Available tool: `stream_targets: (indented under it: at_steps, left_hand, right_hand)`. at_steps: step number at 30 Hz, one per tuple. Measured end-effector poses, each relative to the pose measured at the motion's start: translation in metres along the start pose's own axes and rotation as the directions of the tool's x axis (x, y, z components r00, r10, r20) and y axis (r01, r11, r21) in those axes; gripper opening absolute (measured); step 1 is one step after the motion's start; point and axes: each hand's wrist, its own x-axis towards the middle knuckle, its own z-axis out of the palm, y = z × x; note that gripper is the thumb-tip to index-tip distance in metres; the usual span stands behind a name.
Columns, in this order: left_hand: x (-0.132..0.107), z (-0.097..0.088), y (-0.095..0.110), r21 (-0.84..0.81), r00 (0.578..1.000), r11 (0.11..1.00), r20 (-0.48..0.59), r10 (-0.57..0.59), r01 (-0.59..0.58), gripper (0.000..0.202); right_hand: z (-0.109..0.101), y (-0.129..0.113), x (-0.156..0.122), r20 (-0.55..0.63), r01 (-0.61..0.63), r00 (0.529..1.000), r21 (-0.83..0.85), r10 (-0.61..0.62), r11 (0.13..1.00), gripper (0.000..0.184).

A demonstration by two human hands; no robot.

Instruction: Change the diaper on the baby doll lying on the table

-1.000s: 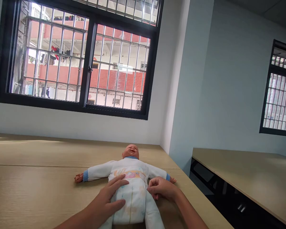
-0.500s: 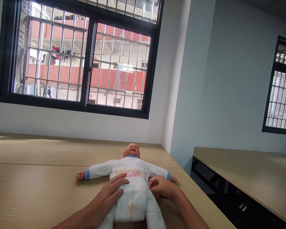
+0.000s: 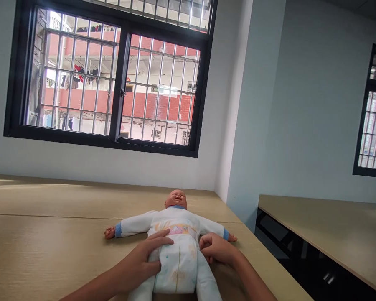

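Observation:
A baby doll [image 3: 176,200] in a white top with blue cuffs lies on its back on the wooden table, arms stretched out to both sides. Around its hips is a white diaper [image 3: 175,274] with a coloured printed band at the waist. My left hand [image 3: 147,261] rests on the diaper's left side, fingers spread and thumb apart. At the opposite side, by the leg opening, my right hand [image 3: 217,248] has its fingers curled and pinched against the diaper's edge. Its fingertips are partly hidden.
The table [image 3: 65,246] runs back to the wall under a barred window [image 3: 113,83]. Its right edge slants close past my right forearm. Beyond a gap stands a second table [image 3: 332,230] with a dark glossy front.
The camera view has shifted slightly, so everything sits a little further right. My left thumb has moved down a little on the diaper. My right hand stays at the diaper's edge.

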Motion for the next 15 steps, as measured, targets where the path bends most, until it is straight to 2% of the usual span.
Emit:
stream_targets:
  at_steps: [5, 10, 15]
  left_hand:
    - [0.001, 0.002, 0.001, -0.062, 0.999, 0.997, -0.016, -0.046, 0.045, 0.06]
    - [0.001, -0.001, 0.004, -0.053, 0.998, 0.997, 0.031, -0.046, 0.048, 0.043]
    - [-0.004, -0.012, 0.014, -0.053, 0.997, 0.997, 0.066, -0.046, 0.049, 0.045]
  right_hand:
    - [0.001, -0.002, 0.0, 0.001, -0.01, 1.0, -0.013, 0.01, 1.0, 0.014]
    - [0.002, -0.004, -0.003, 0.006, 0.003, 1.0, -0.017, -0.003, 1.0, 0.012]
    - [0.002, -0.006, -0.005, 0.011, 0.021, 1.0, -0.015, -0.021, 1.0, 0.015]
